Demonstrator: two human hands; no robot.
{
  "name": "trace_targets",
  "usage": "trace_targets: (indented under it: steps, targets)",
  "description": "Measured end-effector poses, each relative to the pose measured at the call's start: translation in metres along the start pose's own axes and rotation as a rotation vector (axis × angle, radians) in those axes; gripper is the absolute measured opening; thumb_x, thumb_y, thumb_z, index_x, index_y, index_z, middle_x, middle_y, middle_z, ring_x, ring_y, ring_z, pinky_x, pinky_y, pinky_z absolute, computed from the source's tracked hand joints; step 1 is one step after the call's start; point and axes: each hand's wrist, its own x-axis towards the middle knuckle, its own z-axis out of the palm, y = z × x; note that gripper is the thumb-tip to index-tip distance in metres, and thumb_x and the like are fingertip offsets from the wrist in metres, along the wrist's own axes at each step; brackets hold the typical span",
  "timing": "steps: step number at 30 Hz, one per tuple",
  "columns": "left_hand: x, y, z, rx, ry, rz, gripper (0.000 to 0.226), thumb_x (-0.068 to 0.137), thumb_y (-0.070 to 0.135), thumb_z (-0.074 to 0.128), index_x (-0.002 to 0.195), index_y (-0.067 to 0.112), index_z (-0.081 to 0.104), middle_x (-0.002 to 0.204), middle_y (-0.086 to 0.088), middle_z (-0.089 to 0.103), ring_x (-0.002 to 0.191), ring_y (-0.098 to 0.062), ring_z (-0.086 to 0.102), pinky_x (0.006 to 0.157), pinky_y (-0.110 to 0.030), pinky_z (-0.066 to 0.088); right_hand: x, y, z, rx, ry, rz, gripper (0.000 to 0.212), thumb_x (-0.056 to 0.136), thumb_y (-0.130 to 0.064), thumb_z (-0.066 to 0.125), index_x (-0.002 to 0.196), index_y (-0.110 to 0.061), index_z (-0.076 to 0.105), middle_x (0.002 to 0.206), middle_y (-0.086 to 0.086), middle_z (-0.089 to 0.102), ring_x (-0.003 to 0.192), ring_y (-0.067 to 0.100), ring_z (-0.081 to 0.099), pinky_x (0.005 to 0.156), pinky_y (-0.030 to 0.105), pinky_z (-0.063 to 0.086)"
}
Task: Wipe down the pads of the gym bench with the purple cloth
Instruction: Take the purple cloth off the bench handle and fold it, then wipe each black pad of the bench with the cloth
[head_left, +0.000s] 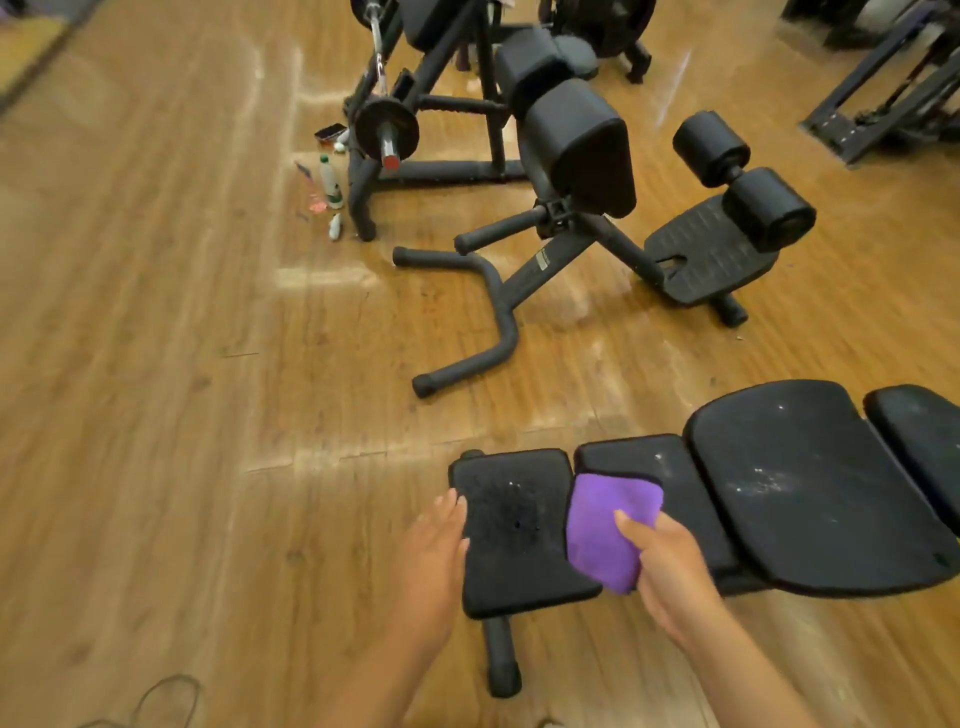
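Note:
A black gym bench (810, 483) lies low across the lower right, made of several pads with white dusty specks on them. Its small end pad (514, 530) is nearest my hands. My right hand (670, 566) holds a folded purple cloth (605, 525), which hangs over the gap between the end pad and the narrow pad (660, 462) beside it. Fingers apart, my left hand (434, 551) rests against the left edge of the end pad and holds nothing.
The floor is brown wood planks. A black back-extension machine (576, 150) with roller pads (743, 176) stands behind the bench. A barbell rack with a weight plate (387, 127) is farther back, with a plastic bottle (330, 182) and small items on the floor beside it.

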Motion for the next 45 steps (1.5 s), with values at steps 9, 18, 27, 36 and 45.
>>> trace_targets:
  steps: [9, 18, 27, 36, 45]
  targets:
    - [0.065, -0.056, 0.140, 0.441, 0.120, -0.051, 0.051, 0.094, 0.028, 0.028, 0.137, 0.007, 0.042, 0.144, -0.010, 0.042, 0.133, -0.023, 0.039, 0.114, -0.038, 0.024, 0.111, 0.060, 0.054, -0.500, 0.050, -0.568, 0.036, 0.096, -0.009, 0.043, 0.061, -0.012, 0.035, 0.058, 0.001, 0.034, 0.053, 0.014, 0.030, 0.045, 0.016, 0.027]
    - [0.072, -0.115, 0.174, 0.482, 0.103, -0.066, 0.051, 0.097, 0.027, 0.022, 0.134, 0.003, 0.047, 0.140, -0.012, 0.047, 0.131, -0.026, 0.042, 0.109, -0.039, 0.016, 0.187, 0.137, 0.111, -1.305, -0.293, -0.970, 0.062, 0.084, -0.019, 0.028, 0.146, -0.017, 0.027, 0.156, 0.015, 0.010, 0.144, 0.026, 0.002, 0.116, 0.044, -0.001]
    - [0.087, -0.106, 0.187, 0.429, 0.174, 0.000, 0.049, 0.090, 0.017, 0.028, 0.133, 0.003, 0.048, 0.144, -0.012, 0.041, 0.134, -0.024, 0.038, 0.106, -0.038, 0.023, 0.192, 0.148, 0.103, -1.462, -0.232, -1.051, 0.055, 0.088, -0.031, 0.029, 0.143, -0.027, 0.032, 0.152, 0.011, 0.027, 0.142, 0.027, 0.018, 0.109, 0.048, 0.010]
    - [0.089, -0.109, 0.191, 0.418, 0.170, -0.018, 0.053, 0.090, 0.021, 0.030, 0.138, 0.000, 0.037, 0.144, -0.015, 0.041, 0.133, -0.025, 0.038, 0.111, -0.032, 0.011, 0.132, 0.207, 0.036, -1.513, -0.337, -0.980, 0.065, 0.073, -0.033, 0.040, 0.137, -0.022, 0.038, 0.143, 0.006, 0.045, 0.134, 0.019, 0.029, 0.108, 0.042, 0.013]
    - [0.087, -0.111, 0.197, 0.380, 0.222, 0.008, 0.051, 0.092, 0.019, 0.028, 0.139, 0.001, 0.036, 0.146, -0.015, 0.037, 0.135, -0.026, 0.036, 0.111, -0.035, 0.014, 0.202, 0.143, 0.089, -1.426, -0.191, -0.977, 0.059, 0.090, -0.040, 0.014, 0.146, -0.025, 0.024, 0.156, 0.003, 0.017, 0.143, 0.019, 0.013, 0.117, 0.038, 0.000]
